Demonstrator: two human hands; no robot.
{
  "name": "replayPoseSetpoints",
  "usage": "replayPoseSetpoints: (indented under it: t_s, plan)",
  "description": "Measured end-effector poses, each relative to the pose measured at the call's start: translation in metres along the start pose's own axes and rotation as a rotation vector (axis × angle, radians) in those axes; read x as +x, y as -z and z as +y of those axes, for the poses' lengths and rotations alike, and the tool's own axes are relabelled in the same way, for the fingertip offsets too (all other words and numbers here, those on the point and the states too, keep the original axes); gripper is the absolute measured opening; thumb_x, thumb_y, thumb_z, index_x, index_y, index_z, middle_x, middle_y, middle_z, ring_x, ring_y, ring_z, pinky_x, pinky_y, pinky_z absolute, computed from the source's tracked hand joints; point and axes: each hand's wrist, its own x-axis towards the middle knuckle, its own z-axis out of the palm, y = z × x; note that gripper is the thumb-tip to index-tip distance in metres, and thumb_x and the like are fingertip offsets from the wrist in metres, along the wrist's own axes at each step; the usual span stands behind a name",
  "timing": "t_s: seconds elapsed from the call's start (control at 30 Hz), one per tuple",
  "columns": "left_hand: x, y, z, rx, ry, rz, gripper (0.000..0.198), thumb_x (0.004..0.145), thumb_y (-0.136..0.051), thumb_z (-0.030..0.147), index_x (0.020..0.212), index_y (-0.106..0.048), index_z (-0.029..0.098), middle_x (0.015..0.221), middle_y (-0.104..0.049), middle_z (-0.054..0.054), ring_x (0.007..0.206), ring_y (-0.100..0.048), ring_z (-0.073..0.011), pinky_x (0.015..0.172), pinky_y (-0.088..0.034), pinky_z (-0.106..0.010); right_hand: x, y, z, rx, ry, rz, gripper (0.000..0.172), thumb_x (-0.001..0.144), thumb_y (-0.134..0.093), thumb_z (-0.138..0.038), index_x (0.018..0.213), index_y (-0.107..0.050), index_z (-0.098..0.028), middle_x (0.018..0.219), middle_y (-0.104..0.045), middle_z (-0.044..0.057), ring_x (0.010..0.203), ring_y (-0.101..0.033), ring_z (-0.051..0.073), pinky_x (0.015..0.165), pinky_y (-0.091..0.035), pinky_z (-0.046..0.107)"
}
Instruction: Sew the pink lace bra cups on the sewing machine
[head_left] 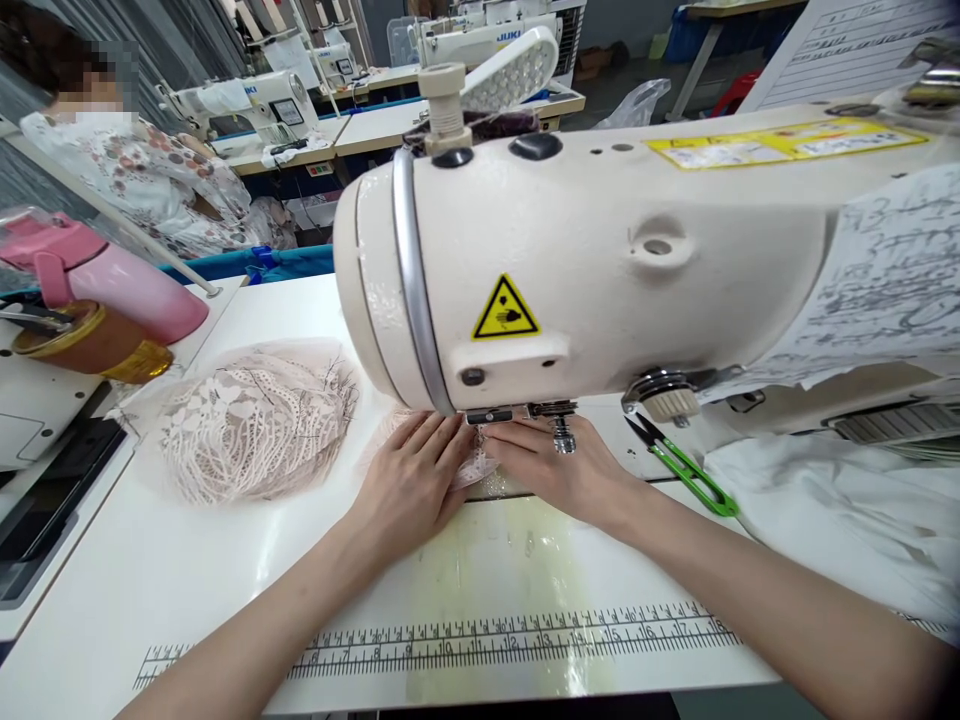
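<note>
Head view, and both hands are right in at the sewing machine (pixel 585 250), tucked beneath its pale, rounded head! Left hand (pixel 409 480) lies palm down, fingers stretched forward and closed on nothing that I can see, simply flat over a light pink lace piece (pixel 475 470). That lace sits on the surface (pixel 225 570), under the machine's head, showing between the two hands and again beyond the left one. Right hand (pixel 566 465) comes in from the other side, its fingers pointing across at the left hand and reaching the lace; metal parts of the machine partly cover them, so I can't tell whether they pinch it or just press.

Over to the left, a loose lace heap (pixel 255 430) rests apart from the hands, with a pink bottle (pixel 139 285) and an amber container (pixel 112 345) behind it. On the right, green-handled snips (pixel 694 475) lie just beside a bunched white cloth (pixel 840 510). Ruler markings (pixel 450 645) run along the near edge, both forearms crossing them. And farther back, a person in a floral top (pixel 150 180) sits near another machine (pixel 259 105).
</note>
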Motion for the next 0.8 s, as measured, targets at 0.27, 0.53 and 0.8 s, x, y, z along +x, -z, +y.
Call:
replayPoseSetpoints:
  t_s: [0.27,0.53,0.8]
  plan:
    - [0.001,0.002,-0.003,-0.025,-0.007,-0.007,0.045,0.094,-0.042,0.029,0.136,-0.051,0.015,0.121,-0.066,-0.012,0.110,-0.063,-0.0271,0.100,-0.046,-0.046,-0.007,-0.010,0.007,0.032,-0.017,-0.062,0.031,0.087,-0.046,-0.007,0.109,-0.061,-0.023,0.122,-0.066,0.000,0.093,-0.064,0.017,0.066,-0.040,0.032]
    - [0.002,0.000,-0.004,-0.022,-0.013,0.007,0.042,0.095,-0.045,0.028,0.134,-0.053,0.014,0.120,-0.067,-0.011,0.111,-0.063,-0.0276,0.098,-0.047,-0.047,-0.005,0.003,0.004,-0.074,-0.045,-0.179,0.039,0.091,-0.041,-0.007,0.119,-0.059,-0.026,0.131,-0.062,-0.002,0.096,-0.065,0.019,0.060,-0.037,0.034]
    - [-0.001,0.004,-0.016,-0.093,-0.148,0.081,0.037,0.096,-0.041,0.023,0.127,-0.058,0.011,0.128,-0.063,-0.008,0.115,-0.062,-0.0234,0.102,-0.046,-0.044,0.001,0.008,-0.007,-0.157,0.015,-0.062,0.031,0.091,-0.043,-0.006,0.109,-0.062,-0.023,0.117,-0.068,-0.001,0.088,-0.062,0.016,0.060,-0.040,0.031]
